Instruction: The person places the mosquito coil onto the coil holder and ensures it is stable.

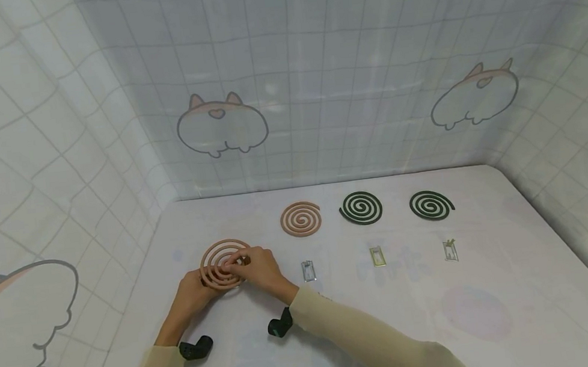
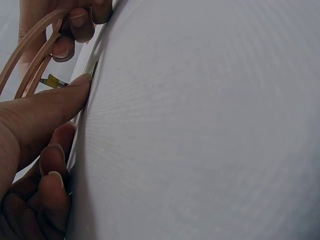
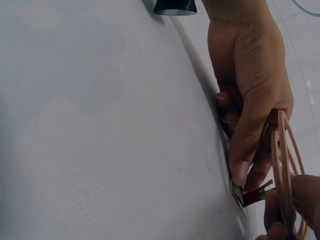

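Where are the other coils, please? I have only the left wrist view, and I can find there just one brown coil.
Observer: In the head view, a second brown coil lies roughly in a row with two green coils on the table.
Operator: Is anything lying below that row in your picture?
Observer: Yes, three small metal pieces, set apart from each other.
Operator: Which hand is nearer to them?
Observer: The right hand.
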### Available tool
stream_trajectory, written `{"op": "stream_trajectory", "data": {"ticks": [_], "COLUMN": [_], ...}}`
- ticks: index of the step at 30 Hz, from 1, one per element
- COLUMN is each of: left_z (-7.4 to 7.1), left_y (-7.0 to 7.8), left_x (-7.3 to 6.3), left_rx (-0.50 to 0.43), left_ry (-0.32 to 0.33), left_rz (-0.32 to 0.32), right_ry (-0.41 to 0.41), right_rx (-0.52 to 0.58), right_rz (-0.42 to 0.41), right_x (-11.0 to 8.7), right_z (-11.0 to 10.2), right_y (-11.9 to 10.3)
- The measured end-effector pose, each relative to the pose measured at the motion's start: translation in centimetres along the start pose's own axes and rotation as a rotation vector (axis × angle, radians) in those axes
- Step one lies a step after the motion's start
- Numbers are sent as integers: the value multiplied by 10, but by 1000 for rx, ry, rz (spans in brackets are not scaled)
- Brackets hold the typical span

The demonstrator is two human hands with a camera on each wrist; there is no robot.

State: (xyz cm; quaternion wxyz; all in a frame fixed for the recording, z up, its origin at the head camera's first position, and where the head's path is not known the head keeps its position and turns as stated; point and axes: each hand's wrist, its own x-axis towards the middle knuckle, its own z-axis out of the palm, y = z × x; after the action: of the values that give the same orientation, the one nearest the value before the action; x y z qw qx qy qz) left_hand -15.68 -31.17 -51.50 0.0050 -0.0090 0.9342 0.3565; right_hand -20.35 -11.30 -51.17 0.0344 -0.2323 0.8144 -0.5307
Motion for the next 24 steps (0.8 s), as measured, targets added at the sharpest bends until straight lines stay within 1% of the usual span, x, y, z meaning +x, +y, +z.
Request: {"op": "stream_trajectory", "data": {"ticks": [7, 13, 22, 24], "left_z": [0, 1, 2, 2], "left_y": [0, -1, -2, -2], "left_x": [0, 0, 1, 0], "left_rx": [7, 8, 22, 11], "left_ry": [5, 9, 23, 17], "left_rz": [8, -4, 26, 18], "right_ry": [-2, 1, -1, -2], "right_rx": [-11, -20, -13, -13], "right_rz": [-1, -4, 7, 9], "right_x": [-1, -2, -2, -2], "right_z": [-1, -1, -2, -2], "right_y": [0, -1, -3, -3]}}
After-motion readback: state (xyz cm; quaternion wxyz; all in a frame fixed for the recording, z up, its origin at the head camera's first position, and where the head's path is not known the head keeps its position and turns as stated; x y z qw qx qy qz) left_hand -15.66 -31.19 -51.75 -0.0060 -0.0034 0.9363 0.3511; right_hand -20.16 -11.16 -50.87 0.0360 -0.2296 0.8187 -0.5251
